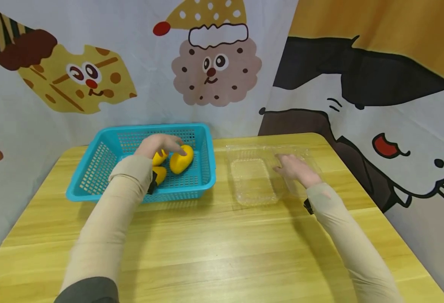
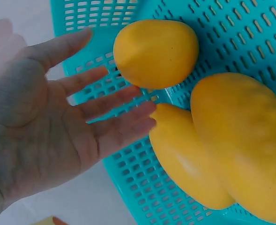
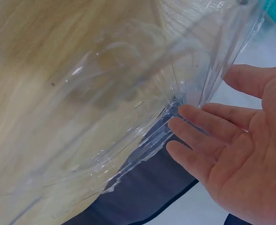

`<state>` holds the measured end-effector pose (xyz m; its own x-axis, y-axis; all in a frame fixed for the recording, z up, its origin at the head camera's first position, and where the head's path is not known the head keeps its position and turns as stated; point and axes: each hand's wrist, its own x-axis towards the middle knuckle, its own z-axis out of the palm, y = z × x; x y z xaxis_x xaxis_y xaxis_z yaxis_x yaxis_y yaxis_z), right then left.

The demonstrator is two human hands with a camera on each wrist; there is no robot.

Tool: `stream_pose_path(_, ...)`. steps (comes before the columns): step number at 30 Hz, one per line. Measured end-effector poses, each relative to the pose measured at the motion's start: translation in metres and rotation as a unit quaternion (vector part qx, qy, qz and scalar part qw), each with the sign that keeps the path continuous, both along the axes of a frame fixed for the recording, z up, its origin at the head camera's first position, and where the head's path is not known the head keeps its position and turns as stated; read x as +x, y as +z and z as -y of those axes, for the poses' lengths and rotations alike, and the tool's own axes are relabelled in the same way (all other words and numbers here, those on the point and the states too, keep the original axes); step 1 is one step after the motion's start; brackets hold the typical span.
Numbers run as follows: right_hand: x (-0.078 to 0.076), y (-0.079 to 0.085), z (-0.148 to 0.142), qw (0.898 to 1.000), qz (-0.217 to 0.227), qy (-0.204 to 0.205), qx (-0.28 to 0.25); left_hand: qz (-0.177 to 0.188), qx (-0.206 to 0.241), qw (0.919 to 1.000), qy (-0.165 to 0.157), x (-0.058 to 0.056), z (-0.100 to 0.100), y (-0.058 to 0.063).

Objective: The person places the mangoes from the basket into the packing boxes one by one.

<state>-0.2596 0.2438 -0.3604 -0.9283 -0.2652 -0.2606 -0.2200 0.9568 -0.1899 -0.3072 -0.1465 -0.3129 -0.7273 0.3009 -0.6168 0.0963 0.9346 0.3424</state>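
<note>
My left hand is above a blue perforated plastic basket, palm down and holding nothing. Inside the basket lie three yellow mangoes; one mango sits beneath the fingertips, apart from the other two. In the left wrist view the fingers spread toward that single mango, and the paired mangoes lean against each other. My right hand is at the hinged lid of a clear plastic clamshell box. Its loosely extended fingers reach the lid's edge in the right wrist view, without curling round it.
Basket and box stand side by side toward the back of a wooden table. Right behind the table hangs a cartoon-printed curtain, which continues along the right side. Bare tabletop shows in front of both containers.
</note>
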Motion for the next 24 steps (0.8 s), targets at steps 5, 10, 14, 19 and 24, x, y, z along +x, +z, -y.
stream_pose_path(5, -0.001, -0.001, 0.0, 1.0, 0.0, -0.001, 0.0, -0.011, -0.043, 0.999, 0.001, -0.001, -0.016, -0.003)
stream_pose_path(10, -0.002, -0.002, -0.001, 1.0, -0.004, 0.002, 0.0, -0.063, -0.132, 0.9887, -0.033, -0.002, -0.031, -0.004)
stream_pose_path(14, -0.002, -0.002, -0.001, 1.0, -0.004, 0.002, -0.001, -0.092, -0.158, 0.983, -0.013, 0.001, -0.041, -0.006)
stream_pose_path(19, -0.002, -0.002, -0.001, 1.0, -0.002, 0.004, -0.005, -0.177, -0.134, 0.9745, -0.031, 0.015, -0.049, -0.01)
stream_pose_path(24, -0.003, -0.003, -0.001, 1.0, 0.004, 0.003, -0.011, -0.266, -0.138, 0.9488, -0.1, 0.029, -0.052, -0.017)
